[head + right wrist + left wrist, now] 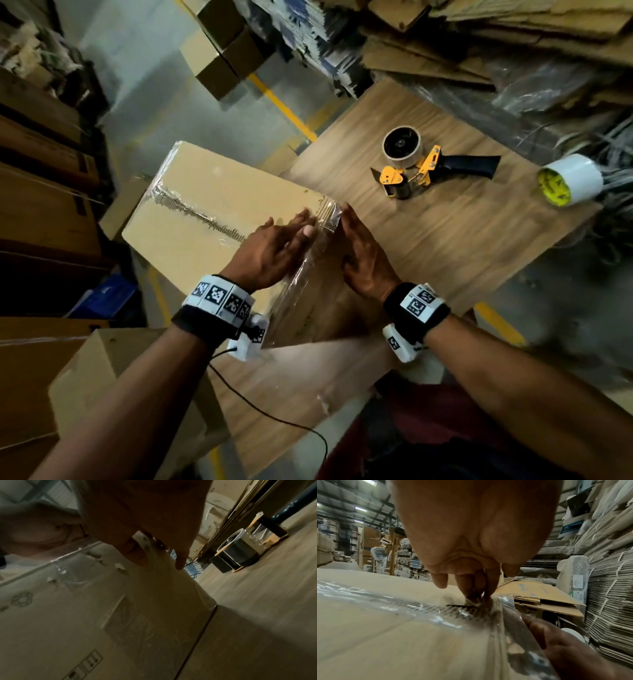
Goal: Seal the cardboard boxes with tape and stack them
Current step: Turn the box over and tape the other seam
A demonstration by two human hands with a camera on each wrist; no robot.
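Here, left hand [270, 250], right hand [363, 260] flat on taped box [205, 192]; dispenser [418, 168] near.

We stand in a warehouse: flattened cardboard stacks [607, 591] line the aisle, tall cartons [370, 538] rise under strip-lit roof trusses [359, 509], yellow lines [284, 106] mark the concrete floor.

The head camera looked steeply down on the bench [445, 240]; both wrist cameras sat close, sharing the box [212, 192] corner at 12 o'clock.
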